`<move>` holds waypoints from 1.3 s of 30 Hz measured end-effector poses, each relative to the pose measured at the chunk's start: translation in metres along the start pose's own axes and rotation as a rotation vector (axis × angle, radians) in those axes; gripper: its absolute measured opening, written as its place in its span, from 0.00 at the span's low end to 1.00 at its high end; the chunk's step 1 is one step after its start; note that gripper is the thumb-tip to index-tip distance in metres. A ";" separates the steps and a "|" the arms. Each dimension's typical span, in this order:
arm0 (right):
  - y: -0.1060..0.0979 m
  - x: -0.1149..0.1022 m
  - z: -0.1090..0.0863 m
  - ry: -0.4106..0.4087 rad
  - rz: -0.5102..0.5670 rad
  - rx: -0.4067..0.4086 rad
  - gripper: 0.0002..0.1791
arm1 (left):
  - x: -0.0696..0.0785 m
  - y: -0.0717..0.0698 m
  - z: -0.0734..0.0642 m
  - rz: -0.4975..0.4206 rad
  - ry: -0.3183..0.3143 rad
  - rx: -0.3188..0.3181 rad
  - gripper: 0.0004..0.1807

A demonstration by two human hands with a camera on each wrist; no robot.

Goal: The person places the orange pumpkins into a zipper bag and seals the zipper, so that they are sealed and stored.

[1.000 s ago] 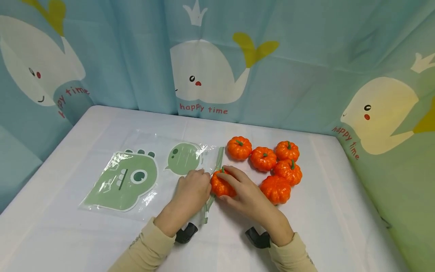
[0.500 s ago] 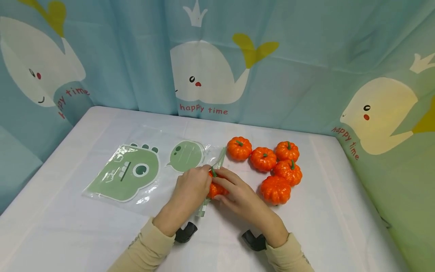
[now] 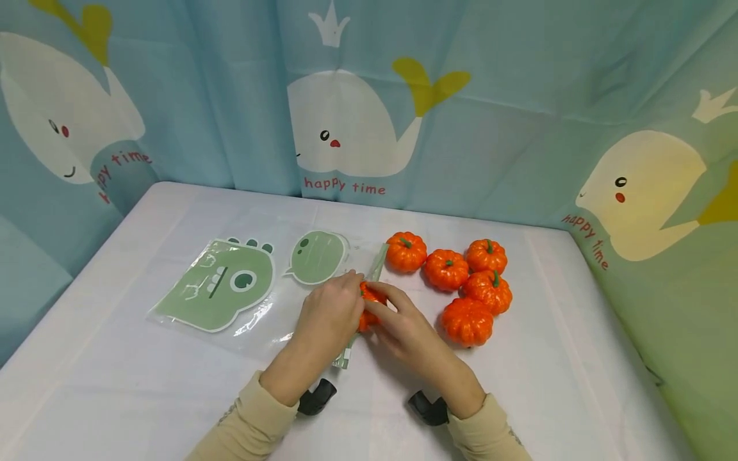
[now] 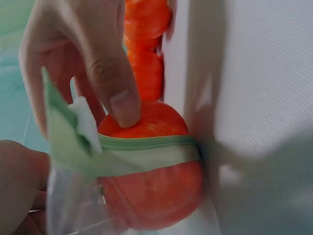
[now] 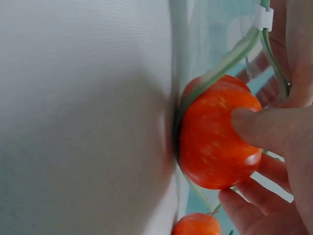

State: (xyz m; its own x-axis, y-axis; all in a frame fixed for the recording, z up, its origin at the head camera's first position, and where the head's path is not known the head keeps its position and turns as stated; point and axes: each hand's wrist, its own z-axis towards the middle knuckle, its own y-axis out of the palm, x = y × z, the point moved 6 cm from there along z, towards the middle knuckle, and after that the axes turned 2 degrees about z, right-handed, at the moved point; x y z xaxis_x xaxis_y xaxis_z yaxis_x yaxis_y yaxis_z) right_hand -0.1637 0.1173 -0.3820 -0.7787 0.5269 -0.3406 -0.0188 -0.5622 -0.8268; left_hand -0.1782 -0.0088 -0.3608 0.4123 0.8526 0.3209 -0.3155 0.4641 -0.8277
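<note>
A clear slider bag [image 3: 314, 256] with a green monster print lies on the white table, its green-edged mouth toward the right. My left hand [image 3: 330, 314] grips the upper layer at that mouth. My right hand [image 3: 406, 326] holds a small orange toy pumpkin [image 5: 217, 142], with the thumb on one side and the fingers on the other. In the left wrist view the green zip strip [image 4: 142, 161] crosses the pumpkin, so part of it is inside the bag and part outside. The white slider [image 5: 263, 18] sits at one end of the strip. My left fingertips are hidden in the head view.
Several more orange pumpkins stand to the right of the bag, among them a rear one [image 3: 406, 251] close to the bag's mouth and a front one [image 3: 467, 322] beside my right hand. A blue whale-print curtain [image 3: 490, 160] hangs behind the table [image 3: 553, 358].
My right hand has moved the pumpkin left into the bag's mouth. The bag has shifted slightly up and right, and my left hand has lifted its edge over the pumpkin.
</note>
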 end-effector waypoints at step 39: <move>0.007 -0.003 -0.008 0.230 -0.093 -0.293 0.37 | 0.013 -0.006 -0.004 0.151 0.094 -0.059 0.19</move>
State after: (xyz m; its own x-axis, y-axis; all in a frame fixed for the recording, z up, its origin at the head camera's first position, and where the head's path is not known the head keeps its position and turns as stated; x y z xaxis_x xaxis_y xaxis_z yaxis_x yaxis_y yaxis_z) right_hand -0.1563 0.1171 -0.3905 -0.6208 0.7146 -0.3224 0.1232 -0.3172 -0.9403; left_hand -0.1673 -0.0011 -0.3537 0.4427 0.8842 0.1490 -0.3301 0.3152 -0.8898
